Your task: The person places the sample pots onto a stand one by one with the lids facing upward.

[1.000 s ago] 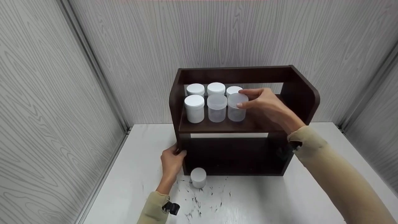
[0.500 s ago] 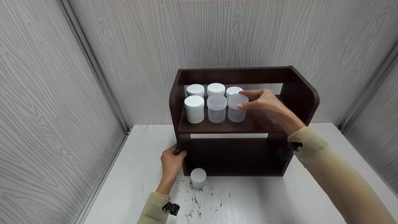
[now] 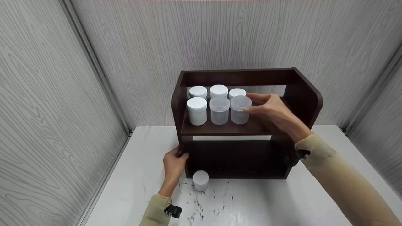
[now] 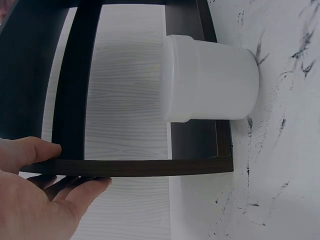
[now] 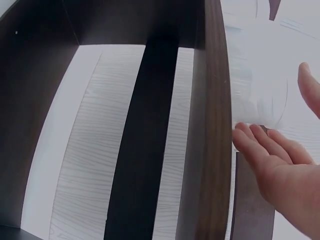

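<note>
A dark brown two-tier shelf (image 3: 237,128) stands on the white table. My left hand (image 3: 174,163) grips its left side panel, thumb on the inner side and fingers outside, as the left wrist view confirms. On the upper tier, my right hand (image 3: 273,110) is at the right side of a translucent jar (image 3: 240,113), its thumb standing apart from the jar in the right wrist view. Left of it are another translucent jar (image 3: 219,114) and a white-lidded jar (image 3: 197,114). Behind them sit several white-lidded jars (image 3: 219,90), partly hidden by the front row.
One more white jar (image 3: 201,181) stands on the table (image 3: 150,138) before the shelf's lower left corner. Dark scuff marks spot the tabletop there. Grey wood-grain panels (image 3: 235,37) enclose the back and sides.
My right hand has eased slightly to the right, its thumb and fingers drawing back from the translucent jar's rim. The jar stays in the front row; the left hand keeps its grip.
</note>
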### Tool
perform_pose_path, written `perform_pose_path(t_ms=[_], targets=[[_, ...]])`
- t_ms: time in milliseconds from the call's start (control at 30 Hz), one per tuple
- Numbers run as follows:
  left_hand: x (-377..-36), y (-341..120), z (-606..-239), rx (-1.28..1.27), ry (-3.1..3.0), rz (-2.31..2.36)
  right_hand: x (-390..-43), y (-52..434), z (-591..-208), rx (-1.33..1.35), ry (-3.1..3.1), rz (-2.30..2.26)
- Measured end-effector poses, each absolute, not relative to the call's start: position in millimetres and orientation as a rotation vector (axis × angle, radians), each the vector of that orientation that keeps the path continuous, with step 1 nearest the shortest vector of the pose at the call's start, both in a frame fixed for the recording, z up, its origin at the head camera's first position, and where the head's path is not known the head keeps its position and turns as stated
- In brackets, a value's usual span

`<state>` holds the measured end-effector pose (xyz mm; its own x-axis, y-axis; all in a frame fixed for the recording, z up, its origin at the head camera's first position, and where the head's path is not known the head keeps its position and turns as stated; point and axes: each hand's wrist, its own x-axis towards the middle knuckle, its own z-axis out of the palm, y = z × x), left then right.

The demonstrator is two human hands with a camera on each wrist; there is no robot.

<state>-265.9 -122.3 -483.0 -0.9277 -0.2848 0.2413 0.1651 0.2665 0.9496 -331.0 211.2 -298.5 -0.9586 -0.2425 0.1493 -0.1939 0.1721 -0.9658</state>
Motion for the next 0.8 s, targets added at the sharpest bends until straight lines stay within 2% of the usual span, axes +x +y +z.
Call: perform_pose_path(t_ms=[300, 800], targets=[[-266.0, -122.4, -482.8, 0.098, -2.179, -1.701, -301.7, 213.4, -315.4, -0.469, 2.375, -2.197], [-263.8, -122.0, -482.4, 0.1, -2.172, -1.712, -227.1, 228.0, -354.5, -0.628, 2.615, -2.363]])
